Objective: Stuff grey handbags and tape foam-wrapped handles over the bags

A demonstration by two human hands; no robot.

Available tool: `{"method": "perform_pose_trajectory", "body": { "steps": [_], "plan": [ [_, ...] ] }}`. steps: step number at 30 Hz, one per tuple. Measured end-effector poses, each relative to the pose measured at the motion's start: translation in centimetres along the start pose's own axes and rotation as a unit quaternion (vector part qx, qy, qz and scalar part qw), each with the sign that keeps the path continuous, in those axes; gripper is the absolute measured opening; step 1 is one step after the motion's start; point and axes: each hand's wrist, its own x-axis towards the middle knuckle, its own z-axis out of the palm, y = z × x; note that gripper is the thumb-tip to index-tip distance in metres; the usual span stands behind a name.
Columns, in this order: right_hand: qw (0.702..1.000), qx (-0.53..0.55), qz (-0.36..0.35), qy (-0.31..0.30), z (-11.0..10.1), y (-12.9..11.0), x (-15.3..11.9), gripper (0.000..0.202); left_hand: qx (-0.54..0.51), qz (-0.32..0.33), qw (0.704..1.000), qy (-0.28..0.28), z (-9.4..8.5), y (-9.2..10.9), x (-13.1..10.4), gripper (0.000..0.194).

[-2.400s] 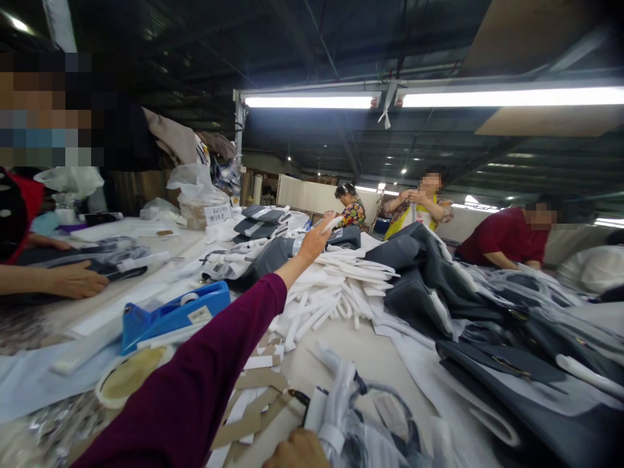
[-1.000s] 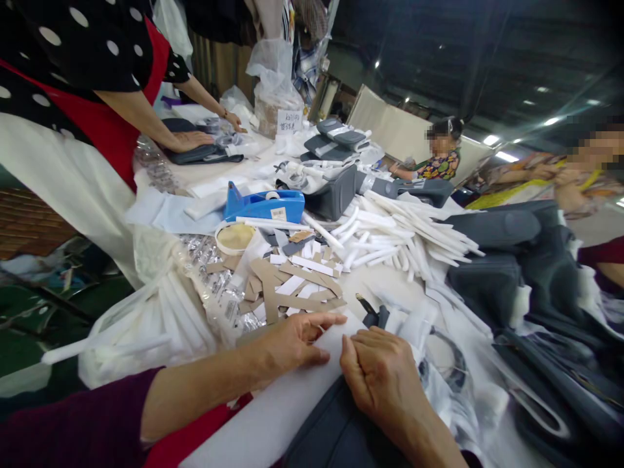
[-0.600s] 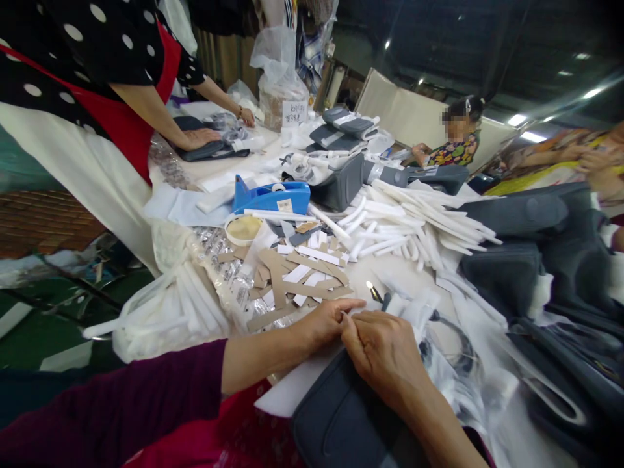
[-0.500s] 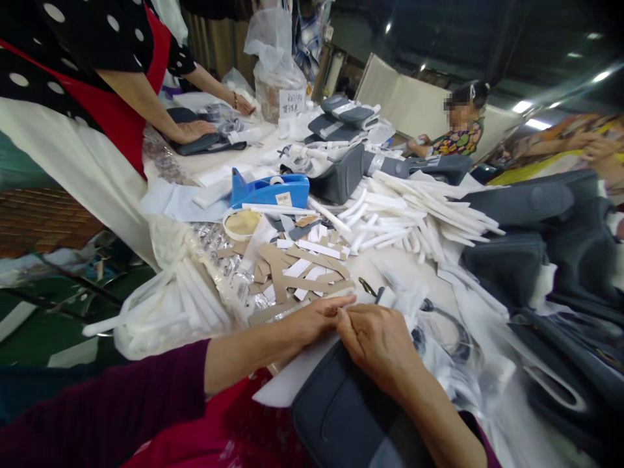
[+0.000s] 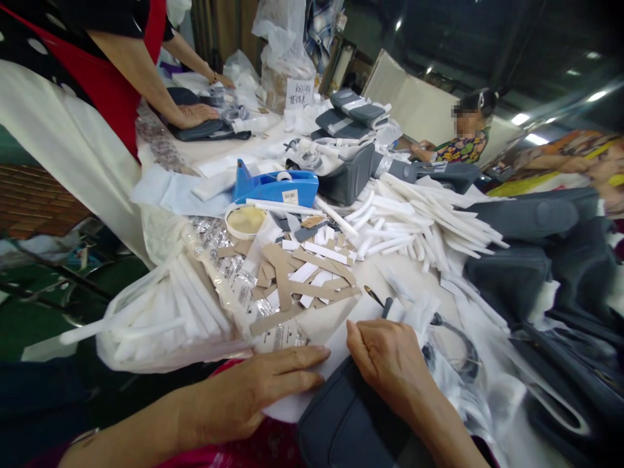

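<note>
A dark grey bag (image 5: 341,416) lies at the table's near edge, with a white sheet (image 5: 341,335) along its left side. My left hand (image 5: 273,380) rests on this sheet with its fingers stretched out, its fingertips close to the bag. Over the bag's upper part is my right hand (image 5: 390,351), its fingers curled closed. What those fingers hold, if anything, is hidden. Scraps of brown and white card (image 5: 307,273) lie just beyond both hands.
A blue tape dispenser (image 5: 277,185) stands mid-table. White foam sticks (image 5: 419,218) pile to its right; more fill a plastic bag (image 5: 160,312) at left. Dark bags (image 5: 511,279) crowd the right. A co-worker's hand (image 5: 195,115) presses a bag at upper left. Another person sits behind.
My left hand has moved away from my right hand, down and to the left, and its fingers now lie on the white sheet. My right hand remains closed over the bag.
</note>
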Motion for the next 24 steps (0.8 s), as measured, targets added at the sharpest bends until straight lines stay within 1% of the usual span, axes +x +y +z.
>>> {"method": "perform_pose_trajectory", "body": {
  "steps": [2, 4, 5, 8, 10, 15, 17, 22, 24],
  "plan": [
    [1.000, 0.013, -0.001, -0.007, 0.0, 0.0, 0.0, 0.048, -0.052, 0.014, 0.999, 0.004, -0.4, -0.1, 0.6, 0.045],
    [1.000, 0.026, 0.002, -0.017, -0.1, 0.0, 0.0, 0.046, -0.085, 0.018, 0.996, 0.004, -1.0, -0.2, 0.8, 0.037],
    [0.999, 0.030, 0.005, -0.023, -0.1, 0.0, 0.0, 0.045, -0.094, 0.015, 0.995, 0.003, -1.3, -0.2, 0.8, 0.037],
    [0.999, 0.037, 0.012, -0.035, -0.2, 0.0, 0.0, 0.042, -0.108, 0.012, 0.994, -0.007, -2.1, 0.0, 0.6, 0.047],
    [0.998, 0.039, 0.014, -0.038, -0.3, -0.1, -0.1, 0.042, -0.111, 0.016, 0.994, -0.021, -2.5, 0.1, 0.7, 0.049],
    [0.999, 0.030, 0.007, -0.028, -0.4, -0.1, 0.0, 0.042, -0.128, 0.015, 0.991, -0.046, -2.9, 0.6, 1.4, 0.035],
    [0.999, 0.011, 0.014, -0.033, -0.3, -0.1, 0.1, 0.043, -0.139, 0.008, 0.990, -0.036, -2.6, 0.6, 1.7, 0.030],
    [0.998, -0.033, 0.028, -0.049, 0.2, -0.2, 0.3, 0.047, -0.176, -0.042, 0.983, 0.042, -1.5, 0.4, 1.4, 0.030],
    [0.998, -0.039, 0.030, -0.050, 0.2, -0.2, 0.4, 0.047, -0.178, -0.035, 0.983, 0.036, -1.5, 0.3, 1.3, 0.032]
  ]
}}
